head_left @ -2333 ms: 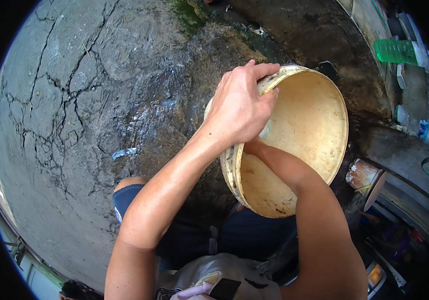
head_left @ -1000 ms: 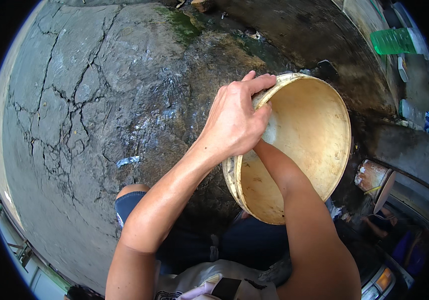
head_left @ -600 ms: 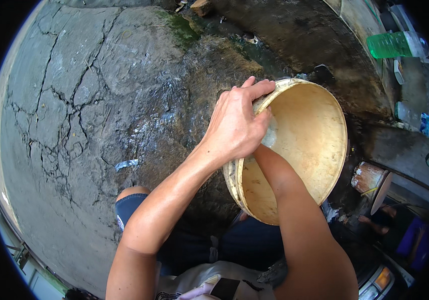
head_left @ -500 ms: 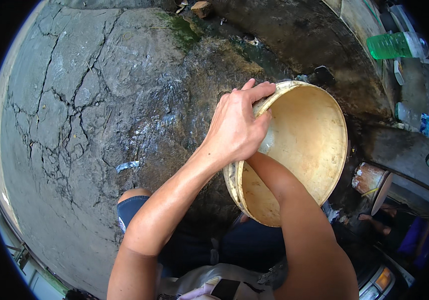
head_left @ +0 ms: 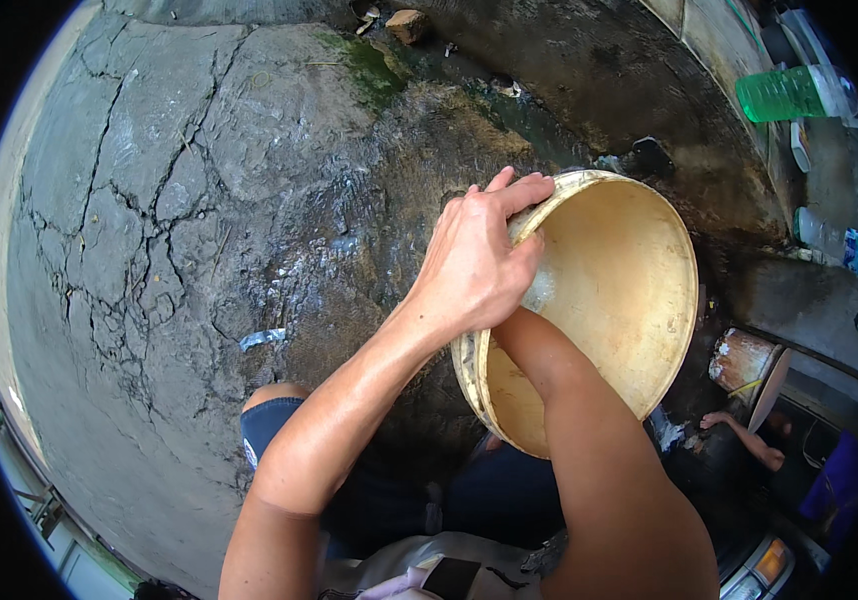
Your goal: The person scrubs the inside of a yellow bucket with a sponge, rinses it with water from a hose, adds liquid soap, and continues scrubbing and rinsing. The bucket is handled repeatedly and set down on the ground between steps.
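A worn, cream-coloured plastic bucket [head_left: 634, 290] is tipped over between my arms, its wide mouth turned toward me and the right. My left hand [head_left: 479, 260] is closed over the bucket's left rim, fingers lying across the edge and thumb at the inner side. My right forearm [head_left: 589, 410] crosses the lower rim and reaches into the bucket. The right hand itself is hidden behind my left hand and wrist, so its fingers do not show. A pale wet patch glistens on the inner wall beside my left thumb.
Wet, cracked concrete [head_left: 149, 250] spreads to the left, with a shiny scrap [head_left: 263, 338] on it. Right of the bucket stand a rusty, stained pail [head_left: 744, 360] and another person's bare limb [head_left: 749, 440]. A green-filled bottle [head_left: 784, 94] lies upper right; a brick piece [head_left: 407, 26] sits far off.
The view has shifted slightly. My hands and the bucket hold nearly the same pose. At the lower right, the other person's limb has come further into sight beside the rusty pail.
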### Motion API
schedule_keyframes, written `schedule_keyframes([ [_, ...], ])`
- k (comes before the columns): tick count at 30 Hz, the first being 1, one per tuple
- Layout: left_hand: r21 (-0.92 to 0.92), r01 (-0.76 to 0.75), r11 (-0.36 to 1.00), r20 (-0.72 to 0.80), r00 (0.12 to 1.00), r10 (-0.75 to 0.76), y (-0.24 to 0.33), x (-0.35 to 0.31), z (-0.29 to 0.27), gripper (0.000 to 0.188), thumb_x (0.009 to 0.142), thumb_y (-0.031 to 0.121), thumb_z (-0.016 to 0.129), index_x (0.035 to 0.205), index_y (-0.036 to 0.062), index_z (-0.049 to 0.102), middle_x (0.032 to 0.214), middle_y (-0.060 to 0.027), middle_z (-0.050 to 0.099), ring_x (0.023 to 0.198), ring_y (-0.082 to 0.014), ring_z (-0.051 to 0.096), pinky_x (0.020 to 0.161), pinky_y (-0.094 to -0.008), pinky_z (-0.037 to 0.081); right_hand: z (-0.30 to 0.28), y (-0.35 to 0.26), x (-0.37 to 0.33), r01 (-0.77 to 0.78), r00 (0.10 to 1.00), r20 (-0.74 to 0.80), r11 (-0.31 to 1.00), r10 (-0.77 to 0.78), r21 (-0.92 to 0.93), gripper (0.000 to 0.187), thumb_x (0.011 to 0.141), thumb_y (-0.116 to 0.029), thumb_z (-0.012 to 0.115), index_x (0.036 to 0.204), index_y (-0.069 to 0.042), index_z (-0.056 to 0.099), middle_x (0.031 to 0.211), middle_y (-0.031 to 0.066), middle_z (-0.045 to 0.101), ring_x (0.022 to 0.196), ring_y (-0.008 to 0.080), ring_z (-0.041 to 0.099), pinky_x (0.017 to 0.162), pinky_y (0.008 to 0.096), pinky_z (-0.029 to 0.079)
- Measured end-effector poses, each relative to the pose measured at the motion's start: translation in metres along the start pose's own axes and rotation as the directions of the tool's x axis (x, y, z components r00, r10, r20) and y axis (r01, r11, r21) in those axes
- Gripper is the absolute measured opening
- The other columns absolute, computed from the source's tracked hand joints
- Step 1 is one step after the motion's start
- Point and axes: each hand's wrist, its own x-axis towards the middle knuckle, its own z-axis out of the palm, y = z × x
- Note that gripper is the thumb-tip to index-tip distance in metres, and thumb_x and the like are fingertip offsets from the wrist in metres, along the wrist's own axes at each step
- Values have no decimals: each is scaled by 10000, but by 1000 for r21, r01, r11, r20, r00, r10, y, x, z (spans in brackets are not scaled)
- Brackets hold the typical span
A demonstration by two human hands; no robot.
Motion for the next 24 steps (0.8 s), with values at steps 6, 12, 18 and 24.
schedule_keyframes([
  [6,-7,4,1000,-4,1000,-4,-2,0,-7,491,856,42,589,1335,-62,625,1408,-246,621,1468,-407,423,1210,-475,357,-44,38,-42,623,717,457,778,-526,-82,275,951,-179,592,1200,-72,640,1201,161,614,1183,342,616,1047,458,492],
  [12,25,-5,1000,-16,1000,6,-1,3,1,488,853,42,584,1326,-65,631,1389,-239,636,1466,-410,423,1211,-463,357,-26,17,8,344,914,231,939,-333,-8,303,955,-183,595,1237,-97,664,1278,124,634,1199,294,628,1020,437,496],
  [18,-18,25,1000,-65,998,-26,-3,-1,0,483,853,37,583,1323,-60,634,1401,-252,623,1471,-415,411,1213,-468,354,-72,85,28,330,933,342,655,-115,-680,306,965,-172,590,1248,-118,694,1356,101,633,1217,257,636,990,410,505],
  [24,-28,18,999,-93,995,-21,-1,-5,9,492,841,35,583,1324,-47,639,1410,-243,620,1474,-412,409,1207,-467,360,17,62,-47,84,860,446,792,250,-605,236,948,-223,632,1114,-115,761,1249,140,711,1113,281,701,896,426,540],
])
